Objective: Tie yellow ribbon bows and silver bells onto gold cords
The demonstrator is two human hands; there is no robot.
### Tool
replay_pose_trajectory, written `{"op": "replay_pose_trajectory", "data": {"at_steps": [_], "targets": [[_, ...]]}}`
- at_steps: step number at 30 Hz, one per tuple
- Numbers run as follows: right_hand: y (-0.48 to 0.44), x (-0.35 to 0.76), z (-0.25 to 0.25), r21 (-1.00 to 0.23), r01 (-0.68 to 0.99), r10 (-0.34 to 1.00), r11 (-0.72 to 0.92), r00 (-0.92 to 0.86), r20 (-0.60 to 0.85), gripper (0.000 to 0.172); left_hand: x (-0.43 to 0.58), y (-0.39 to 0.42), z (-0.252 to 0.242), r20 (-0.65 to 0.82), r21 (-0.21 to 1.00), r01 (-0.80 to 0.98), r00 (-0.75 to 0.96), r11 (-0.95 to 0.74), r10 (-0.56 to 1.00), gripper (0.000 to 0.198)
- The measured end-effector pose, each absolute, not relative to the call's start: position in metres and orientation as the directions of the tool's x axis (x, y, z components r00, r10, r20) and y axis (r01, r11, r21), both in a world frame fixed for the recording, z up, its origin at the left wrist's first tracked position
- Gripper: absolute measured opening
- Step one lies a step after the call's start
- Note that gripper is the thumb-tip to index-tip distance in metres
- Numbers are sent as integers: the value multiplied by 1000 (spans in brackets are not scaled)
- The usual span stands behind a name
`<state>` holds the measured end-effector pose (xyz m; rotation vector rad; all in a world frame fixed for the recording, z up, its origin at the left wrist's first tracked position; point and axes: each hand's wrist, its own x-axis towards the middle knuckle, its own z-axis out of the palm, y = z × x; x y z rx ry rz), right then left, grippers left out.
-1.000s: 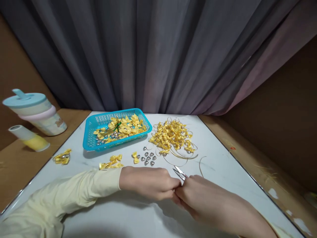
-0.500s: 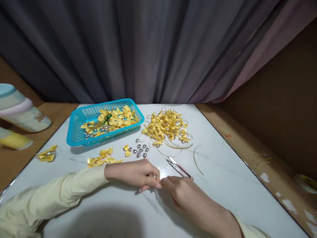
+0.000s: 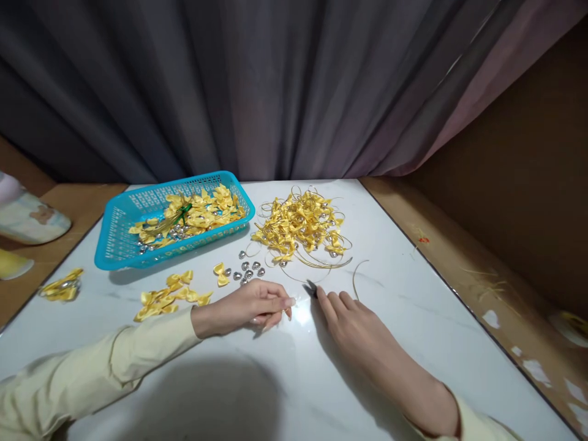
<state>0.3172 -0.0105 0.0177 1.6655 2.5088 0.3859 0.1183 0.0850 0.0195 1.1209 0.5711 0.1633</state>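
Observation:
My left hand (image 3: 264, 304) is closed, thumb pressed against the fingers, just above the white table; whatever it pinches is too small to make out. My right hand (image 3: 350, 320) has its fingers curled over a pair of thread snips (image 3: 312, 288), whose dark blade tips stick out past the index finger while the handles are hidden. Beyond my left hand lie several silver heart-shaped beads (image 3: 248, 274) and one yellow ribbon bow (image 3: 221, 274). Loose yellow bows (image 3: 168, 297) rest left of these, near my sleeve. A gold cord (image 3: 356, 278) curves by my right hand.
A blue plastic basket (image 3: 106, 236) with yellow bows and silver beads stands at the back left. Beside it is a heap of corded yellow bows (image 3: 301, 223). A small bow bundle (image 3: 63, 286) sits at the left edge, near a cup (image 3: 37, 214). A grey curtain (image 3: 257, 92) hangs behind.
My hands have parted. My right hand has moved up and right onto the thread snips, which lay uncovered on the table. The left stays pinched. The whole view has shifted slightly.

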Motion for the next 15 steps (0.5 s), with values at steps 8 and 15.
{"op": "replay_pose_trajectory", "data": {"at_steps": [8, 15], "targets": [[0, 352, 46, -262, 927, 931, 270, -321, -174, 82, 124, 85, 25, -378, 851, 182, 862, 492, 336, 21], [7, 359, 67, -835, 546, 974, -63, -148, -170, 50, 125, 83, 19, -368, 860, 154, 848, 487, 381, 22]]}}
